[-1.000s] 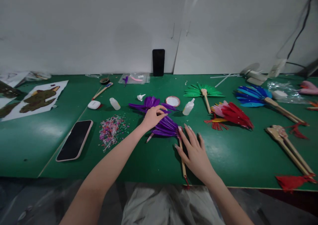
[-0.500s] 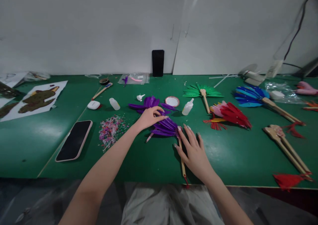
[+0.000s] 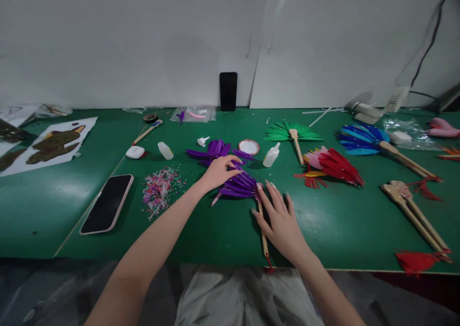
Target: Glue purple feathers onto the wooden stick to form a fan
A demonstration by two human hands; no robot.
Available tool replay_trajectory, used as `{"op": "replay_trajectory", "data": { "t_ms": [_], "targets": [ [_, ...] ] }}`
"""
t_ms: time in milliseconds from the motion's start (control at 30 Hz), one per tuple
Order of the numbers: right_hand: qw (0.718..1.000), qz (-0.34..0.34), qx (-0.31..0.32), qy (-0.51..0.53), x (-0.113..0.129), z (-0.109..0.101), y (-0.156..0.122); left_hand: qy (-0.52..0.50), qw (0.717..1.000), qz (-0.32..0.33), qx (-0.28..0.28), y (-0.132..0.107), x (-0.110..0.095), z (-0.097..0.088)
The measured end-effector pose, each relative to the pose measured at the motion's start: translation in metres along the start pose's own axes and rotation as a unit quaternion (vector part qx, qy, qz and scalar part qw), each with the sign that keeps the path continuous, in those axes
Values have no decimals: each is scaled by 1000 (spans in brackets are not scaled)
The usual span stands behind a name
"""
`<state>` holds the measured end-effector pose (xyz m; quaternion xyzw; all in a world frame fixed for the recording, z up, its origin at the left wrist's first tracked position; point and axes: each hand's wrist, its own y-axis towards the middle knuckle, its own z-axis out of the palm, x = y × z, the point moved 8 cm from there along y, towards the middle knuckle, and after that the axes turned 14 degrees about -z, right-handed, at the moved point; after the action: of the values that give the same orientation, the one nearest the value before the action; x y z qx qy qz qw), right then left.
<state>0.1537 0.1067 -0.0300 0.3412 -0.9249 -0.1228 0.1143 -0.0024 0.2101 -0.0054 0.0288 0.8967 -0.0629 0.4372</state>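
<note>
A purple feather fan [image 3: 238, 184] lies on the green table [image 3: 223, 225], its thin wooden handle [image 3: 265, 237] running toward me. My left hand [image 3: 217, 171] rests on top of the purple feathers with curled fingers, pinching at one feather. My right hand [image 3: 281, 219] lies flat with fingers spread over the top of the handle, pressing it to the table. More loose purple feathers [image 3: 212, 150] lie just behind the left hand.
A black phone [image 3: 107, 203], a heap of coloured confetti [image 3: 161, 187], two small glue bottles [image 3: 271, 155] and a round lid [image 3: 249, 146] surround the work. Green [image 3: 293, 133], red [image 3: 332, 165] and blue [image 3: 364, 139] feather fans lie to the right. Another phone [image 3: 228, 91] leans on the wall.
My left hand has shifted slightly down and left on the purple feathers. My right hand has stayed on the handle.
</note>
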Motion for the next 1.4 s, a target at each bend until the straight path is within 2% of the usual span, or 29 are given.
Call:
{"op": "replay_trajectory", "data": {
  "t_ms": [167, 433, 667, 767, 900, 967, 1033, 1200, 1300, 1400],
  "targets": [
    [1000, 4, 2, -2, 0, 0, 0, 27, 999, -10, 30, -5, 3, -3],
    [1000, 7, 5, -6, 0, 0, 0, -12, 987, -20, 159, -9, 7, 7],
    [1000, 6, 1, -4, 0, 0, 0, -24, 976, -40, 212, -13, 7, 8],
    [1000, 8, 2, -3, 0, 0, 0, -25, 976, -37, 213, -13, 6, 3],
    [1000, 7, -2, 5, -1, -1, 1, -12, 980, -45, 191, -14, 6, -13],
    [1000, 7, -3, 12, -1, 0, 1, -7, 985, -55, 163, -12, 7, -24],
    [1000, 5, -4, 21, -1, -1, 0, -5, 992, -66, 108, -8, 12, -37],
    [997, 1, -7, 75, 1, -7, 2, 7, 993, -72, -89, 4, 26, -66],
    [994, -2, -31, 109, -6, -20, 14, 41, 989, -42, -139, 5, 26, -65],
    [988, -4, -66, 137, -18, -33, 40, 116, 988, 18, -102, 4, 17, -49]
  ]
}}
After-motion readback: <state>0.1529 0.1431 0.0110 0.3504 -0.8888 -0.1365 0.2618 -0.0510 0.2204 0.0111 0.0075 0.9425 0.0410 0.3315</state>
